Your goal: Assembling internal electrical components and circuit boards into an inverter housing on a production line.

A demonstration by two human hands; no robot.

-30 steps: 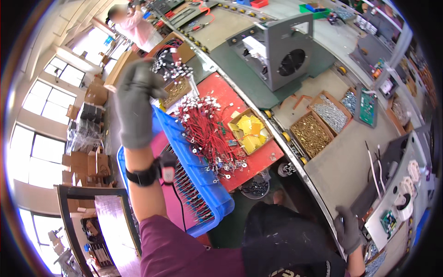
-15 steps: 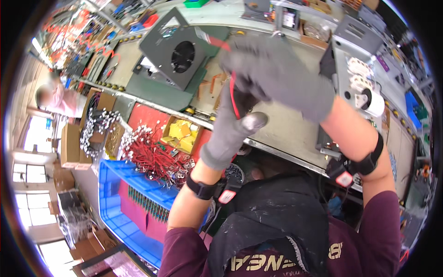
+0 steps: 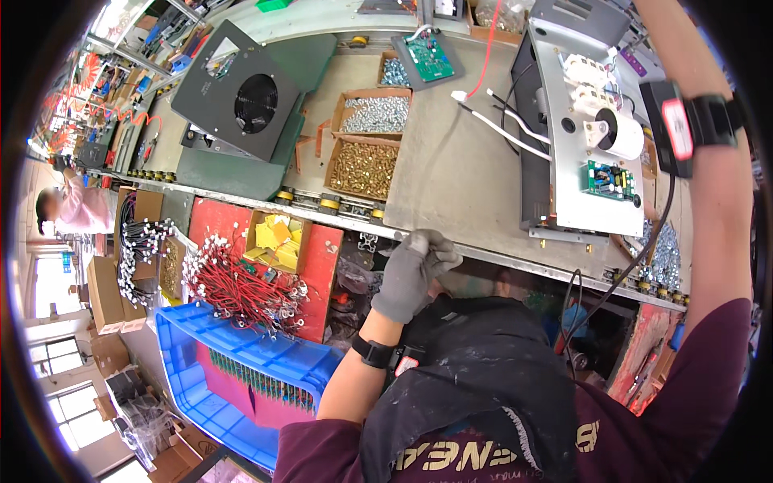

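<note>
My left hand, in a grey glove, is at the near edge of the workbench with its fingers curled closed. Whether anything small is pinched in it I cannot make out. My right forearm reaches up along the right side, and the hand itself is beyond the top edge. A red wire runs down from the top of the picture to a white connector above the bench mat. Right of it stands an opened metal housing with white parts, a green circuit board and white-sleeved leads.
Cardboard trays of brass fasteners and silver screws sit mid-bench. A grey case with a fan stands left on a green board. Near left are red wire bundles, yellow pieces and a blue crate. Someone in pink is far left.
My hands have parted. The right one has gone up and out of view; the left has dropped to the bench edge. The red wire, earlier at both hands, now hangs near the housing.
</note>
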